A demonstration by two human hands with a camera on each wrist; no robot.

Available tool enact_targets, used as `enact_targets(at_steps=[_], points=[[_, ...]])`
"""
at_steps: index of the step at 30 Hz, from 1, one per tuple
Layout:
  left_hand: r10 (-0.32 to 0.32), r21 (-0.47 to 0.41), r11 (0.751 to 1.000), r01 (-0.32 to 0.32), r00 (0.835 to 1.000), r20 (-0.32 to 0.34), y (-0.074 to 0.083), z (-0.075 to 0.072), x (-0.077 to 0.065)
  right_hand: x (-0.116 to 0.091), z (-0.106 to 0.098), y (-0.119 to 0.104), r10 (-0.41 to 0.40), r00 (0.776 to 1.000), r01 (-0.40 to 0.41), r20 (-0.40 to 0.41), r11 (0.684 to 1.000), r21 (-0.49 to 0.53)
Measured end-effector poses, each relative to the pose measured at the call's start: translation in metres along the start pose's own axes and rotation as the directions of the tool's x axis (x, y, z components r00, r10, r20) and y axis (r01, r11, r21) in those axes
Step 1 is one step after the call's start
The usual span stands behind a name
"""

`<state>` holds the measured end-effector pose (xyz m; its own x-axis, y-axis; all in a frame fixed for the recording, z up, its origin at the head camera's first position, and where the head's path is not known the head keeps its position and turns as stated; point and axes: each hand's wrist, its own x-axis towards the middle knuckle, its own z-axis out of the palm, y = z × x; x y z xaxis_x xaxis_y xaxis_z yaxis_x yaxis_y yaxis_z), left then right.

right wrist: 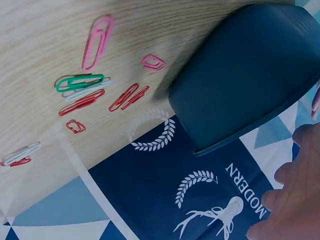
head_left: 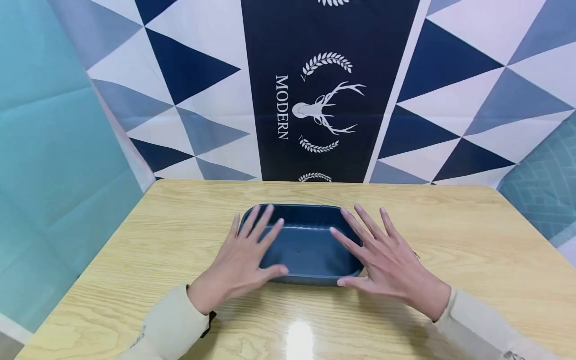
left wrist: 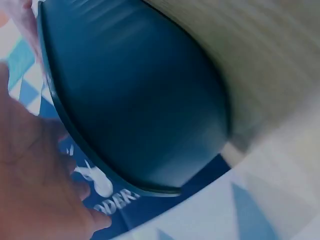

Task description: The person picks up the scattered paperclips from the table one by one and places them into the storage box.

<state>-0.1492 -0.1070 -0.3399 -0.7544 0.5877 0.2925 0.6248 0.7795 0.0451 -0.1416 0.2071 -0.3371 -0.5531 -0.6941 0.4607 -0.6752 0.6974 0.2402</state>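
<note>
A dark blue rectangular tub [head_left: 299,250] with rounded corners stands on the table, its inside bare where it shows. Over its left end my left hand [head_left: 245,257] is spread, palm down, fingers straight and apart. My right hand [head_left: 387,257] is spread the same way over the right end. Neither hand grips anything. In the right wrist view, paper clips lie beside the tub: a large pink clip [right wrist: 98,42], a small pink clip [right wrist: 153,62], a green clip [right wrist: 80,82] and several red and white ones. From the head camera, my right hand mostly hides them.
The light wood table [head_left: 148,280] ends at a wall cloth [head_left: 207,100] with blue and white triangles and a deer-head print. Teal cloth [head_left: 58,150] hangs at the left side, and more patterned teal material [head_left: 540,180] is at the right.
</note>
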Motion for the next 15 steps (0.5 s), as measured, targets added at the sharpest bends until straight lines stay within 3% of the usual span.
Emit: enact_targets(at_steps=[3, 5, 7, 8, 10, 12, 15], points=[[-0.124, -0.105, 0.987, 0.12, 0.992, -0.03, -0.01, -0.004, -0.003, -0.001, -0.001, 0.0, 0.016, 1.0, -0.016, 0.013, 1.0, 0.009], [-0.224, -0.176, 0.961, 0.211, 0.973, -0.054, -0.018, -0.006, -0.003, -0.002, -0.002, 0.001, 0.028, 0.999, -0.028, 0.03, 0.999, 0.019], [-0.329, -0.288, 0.908, 0.306, 0.944, -0.037, -0.028, -0.007, -0.003, -0.004, -0.003, 0.002, 0.04, 0.998, -0.042, 0.048, 0.999, 0.032], [-0.378, -0.36, 0.866, 0.349, 0.926, -0.011, -0.033, -0.008, -0.002, -0.005, -0.004, 0.002, 0.045, 0.997, -0.047, 0.057, 0.998, 0.035], [-0.466, -0.51, 0.744, 0.431, 0.882, 0.067, -0.043, -0.007, -0.002, -0.007, -0.004, 0.003, 0.054, 0.996, -0.057, 0.074, 0.997, 0.042], [-0.51, -0.647, 0.584, 0.49, 0.842, 0.178, -0.051, -0.005, -0.001, -0.008, -0.004, 0.003, 0.061, 0.995, -0.065, 0.082, 0.997, 0.046], [-0.509, -0.792, 0.322, 0.518, 0.801, 0.317, -0.061, 0.001, -0.001, -0.01, -0.005, 0.004, 0.067, 0.994, -0.072, 0.091, 0.996, 0.049]])
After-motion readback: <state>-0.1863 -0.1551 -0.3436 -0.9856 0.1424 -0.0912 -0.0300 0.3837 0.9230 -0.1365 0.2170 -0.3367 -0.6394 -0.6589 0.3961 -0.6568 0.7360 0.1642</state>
